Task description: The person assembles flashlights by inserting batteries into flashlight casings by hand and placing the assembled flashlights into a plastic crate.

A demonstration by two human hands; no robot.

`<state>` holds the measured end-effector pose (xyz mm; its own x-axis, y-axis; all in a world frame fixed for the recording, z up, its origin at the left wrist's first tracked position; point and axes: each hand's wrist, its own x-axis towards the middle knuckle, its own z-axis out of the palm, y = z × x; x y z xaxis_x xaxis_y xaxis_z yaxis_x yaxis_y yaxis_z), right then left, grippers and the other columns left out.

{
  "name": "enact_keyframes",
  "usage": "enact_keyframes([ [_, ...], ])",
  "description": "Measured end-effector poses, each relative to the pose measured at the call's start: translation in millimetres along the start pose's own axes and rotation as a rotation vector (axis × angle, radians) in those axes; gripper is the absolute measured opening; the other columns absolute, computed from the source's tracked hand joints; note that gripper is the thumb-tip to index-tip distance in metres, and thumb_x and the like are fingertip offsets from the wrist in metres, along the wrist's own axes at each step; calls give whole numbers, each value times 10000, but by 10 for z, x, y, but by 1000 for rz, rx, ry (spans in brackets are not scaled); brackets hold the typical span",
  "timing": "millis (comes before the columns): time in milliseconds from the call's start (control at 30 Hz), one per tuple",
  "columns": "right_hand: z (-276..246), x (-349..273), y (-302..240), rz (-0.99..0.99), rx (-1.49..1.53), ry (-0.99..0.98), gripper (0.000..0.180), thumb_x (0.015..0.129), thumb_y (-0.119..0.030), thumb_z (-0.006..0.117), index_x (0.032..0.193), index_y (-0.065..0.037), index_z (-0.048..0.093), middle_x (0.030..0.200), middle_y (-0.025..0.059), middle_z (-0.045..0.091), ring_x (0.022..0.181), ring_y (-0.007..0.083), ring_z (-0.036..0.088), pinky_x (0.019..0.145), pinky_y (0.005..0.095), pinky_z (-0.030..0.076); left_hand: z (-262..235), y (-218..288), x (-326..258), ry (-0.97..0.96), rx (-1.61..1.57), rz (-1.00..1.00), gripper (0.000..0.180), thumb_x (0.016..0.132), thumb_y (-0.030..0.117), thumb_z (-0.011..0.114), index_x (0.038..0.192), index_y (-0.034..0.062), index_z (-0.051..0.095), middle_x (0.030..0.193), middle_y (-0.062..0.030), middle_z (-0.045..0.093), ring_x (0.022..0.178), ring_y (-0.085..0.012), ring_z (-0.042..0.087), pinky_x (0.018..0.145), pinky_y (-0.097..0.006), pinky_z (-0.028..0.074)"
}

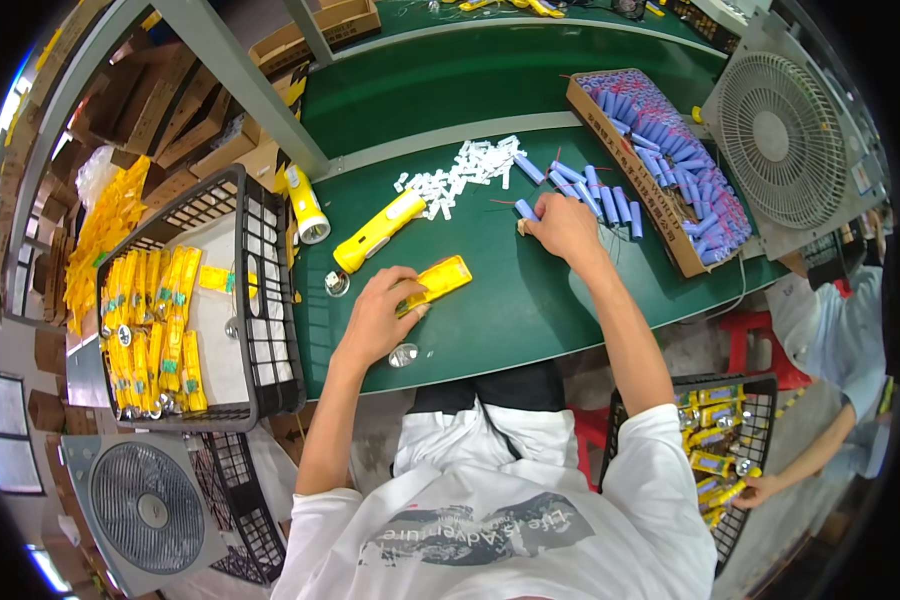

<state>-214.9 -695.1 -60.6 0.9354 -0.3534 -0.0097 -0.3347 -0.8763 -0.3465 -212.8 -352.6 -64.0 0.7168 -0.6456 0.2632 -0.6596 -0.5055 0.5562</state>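
Note:
My left hand point(378, 312) is closed on a yellow plastic flashlight casing point(448, 279), its open side up, low over the green bench. A round silver reflector point(403, 355) lies near that wrist. To the right, my right hand point(566, 228) pinches a blue cylindrical battery point(526, 209) with a red wire at its end. Several loose blue batteries point(610, 205) lie just beyond this hand. Farther left on the bench is a yellow flashlight body point(378, 232), with a small silver lamp head point(337, 284) beside its near end. Another yellow flashlight point(307, 207) stands at the bench's left edge.
White small pieces point(470, 172) are heaped mid-bench. A cardboard box point(635, 175) of batteries and a fan point(785, 125) stand right. Left is a black crate point(275, 335) of yellow casings. At lower right, a co-worker's hand point(760, 490) holds a yellow piece over another crate point(765, 400).

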Motion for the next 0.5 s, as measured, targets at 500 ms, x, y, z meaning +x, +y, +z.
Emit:
enact_keyframes([
  [500,321,-747,121,-184,1903,-152,496,1005,-137,661,1459,-38,489,1448,225,599,1179,340,699,975,393,593,218,174,210,-43,-96,-89,246,927,179,753,1068,-3,664,1106,-136,630,1042,-369,629,921,-463,503],
])
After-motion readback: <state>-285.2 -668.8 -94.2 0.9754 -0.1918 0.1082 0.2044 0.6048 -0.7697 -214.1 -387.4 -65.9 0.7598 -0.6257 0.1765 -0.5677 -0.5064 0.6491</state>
